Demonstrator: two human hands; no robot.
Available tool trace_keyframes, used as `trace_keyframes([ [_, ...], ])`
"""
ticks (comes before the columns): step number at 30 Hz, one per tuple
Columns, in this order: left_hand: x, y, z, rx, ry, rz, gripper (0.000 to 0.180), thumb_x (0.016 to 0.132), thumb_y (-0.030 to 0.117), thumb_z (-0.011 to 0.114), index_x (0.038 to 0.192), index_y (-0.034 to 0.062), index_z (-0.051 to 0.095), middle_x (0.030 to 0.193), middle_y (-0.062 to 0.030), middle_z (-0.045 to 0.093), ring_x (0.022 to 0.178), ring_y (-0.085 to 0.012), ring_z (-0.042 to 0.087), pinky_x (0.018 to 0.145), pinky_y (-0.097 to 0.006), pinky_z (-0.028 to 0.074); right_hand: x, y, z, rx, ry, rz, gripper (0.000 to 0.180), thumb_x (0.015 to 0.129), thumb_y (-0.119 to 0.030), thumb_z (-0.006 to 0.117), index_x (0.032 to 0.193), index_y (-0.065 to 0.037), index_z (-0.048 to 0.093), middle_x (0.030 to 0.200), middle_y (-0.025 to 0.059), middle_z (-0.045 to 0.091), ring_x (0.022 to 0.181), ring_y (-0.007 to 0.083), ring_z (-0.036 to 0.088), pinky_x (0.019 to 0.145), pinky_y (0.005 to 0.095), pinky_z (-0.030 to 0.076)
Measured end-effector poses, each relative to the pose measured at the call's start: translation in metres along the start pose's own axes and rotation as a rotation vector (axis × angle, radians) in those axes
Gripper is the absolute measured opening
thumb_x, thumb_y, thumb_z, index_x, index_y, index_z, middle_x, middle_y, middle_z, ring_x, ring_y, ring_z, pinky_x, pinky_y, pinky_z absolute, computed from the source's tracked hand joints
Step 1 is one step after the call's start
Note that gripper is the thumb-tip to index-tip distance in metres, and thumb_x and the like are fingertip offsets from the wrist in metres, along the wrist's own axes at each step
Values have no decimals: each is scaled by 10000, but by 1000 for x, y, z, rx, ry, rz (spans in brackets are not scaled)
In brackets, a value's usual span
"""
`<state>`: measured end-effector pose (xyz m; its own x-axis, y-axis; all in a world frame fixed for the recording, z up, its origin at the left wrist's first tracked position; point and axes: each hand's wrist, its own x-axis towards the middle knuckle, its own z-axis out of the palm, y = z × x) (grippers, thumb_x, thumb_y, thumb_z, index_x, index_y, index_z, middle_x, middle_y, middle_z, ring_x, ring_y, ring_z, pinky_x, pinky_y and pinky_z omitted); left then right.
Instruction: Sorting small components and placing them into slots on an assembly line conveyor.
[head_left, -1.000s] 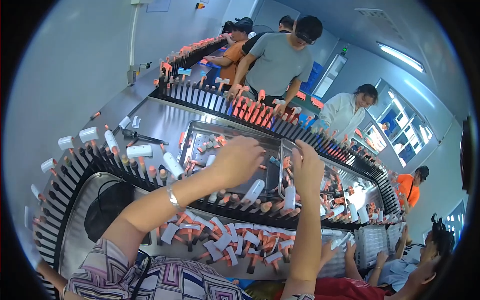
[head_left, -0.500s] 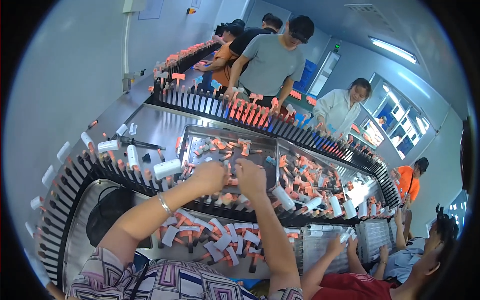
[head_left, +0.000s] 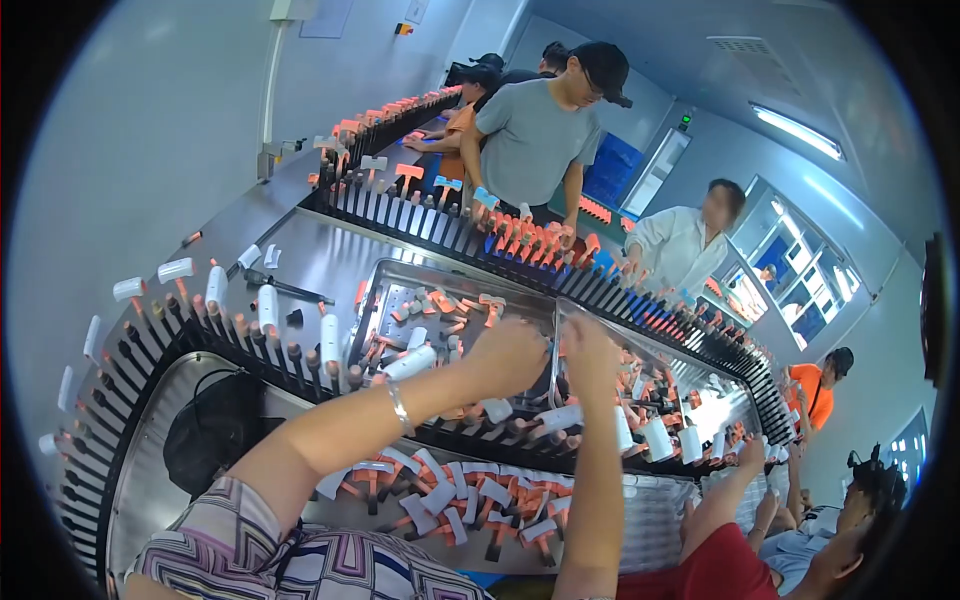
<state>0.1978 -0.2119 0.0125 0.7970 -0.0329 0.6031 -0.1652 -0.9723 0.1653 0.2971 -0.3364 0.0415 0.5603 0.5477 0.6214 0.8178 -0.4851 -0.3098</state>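
Both hands hover close together over the shallow steel tray point(head_left: 385, 290) of orange-capped white tubes: left hand point(head_left: 510, 352) curled, right hand point(head_left: 590, 358) beside it; either grip's contents I cannot tell.

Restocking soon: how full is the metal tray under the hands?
Partly full: orange and white pieces lie scattered in the metal tray, with bare metal showing between them.

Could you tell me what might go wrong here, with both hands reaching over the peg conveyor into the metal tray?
The left hand and right hand reach across the row of black pegs, so a forearm could knock white tubes off them. The metal tray holds a loose heap of orange-capped tubes, so some might spill. A neighbour's hand works close by; arms could collide.
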Motion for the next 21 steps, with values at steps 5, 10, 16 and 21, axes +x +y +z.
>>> trace_keyframes([
  [5,-19,0,13,4,-482,-234,403,888,317,420,776,33,684,774,-152,677,714,-337,662,654,-449,523,-32,1,48,-205,-444,39,236,873,-269,542,966,-77,644,969,134,653,917,333,617,776,435,479],
  [10,-27,-8,-13,51,-537,-421,446,915,381,388,823,72,696,850,-152,685,807,-335,664,697,-462,524,-32,-15,51,-21,-314,23,229,869,-276,556,992,-108,652,978,120,665,888,332,632,761,430,490],
  [16,-80,-51,-25,92,-251,-388,330,899,320,469,911,52,662,900,-129,657,825,-315,646,705,-441,522,-51,-61,62,268,-262,-198,253,861,-250,587,1065,-100,591,1033,83,634,971,264,597,741,424,415],
  [21,-47,-22,-55,27,177,-156,202,859,177,556,949,13,632,949,-129,629,896,-305,610,784,-405,493,-10,-66,-13,210,27,-273,248,844,-206,600,1051,-70,605,1016,97,651,918,282,616,794,429,430],
])
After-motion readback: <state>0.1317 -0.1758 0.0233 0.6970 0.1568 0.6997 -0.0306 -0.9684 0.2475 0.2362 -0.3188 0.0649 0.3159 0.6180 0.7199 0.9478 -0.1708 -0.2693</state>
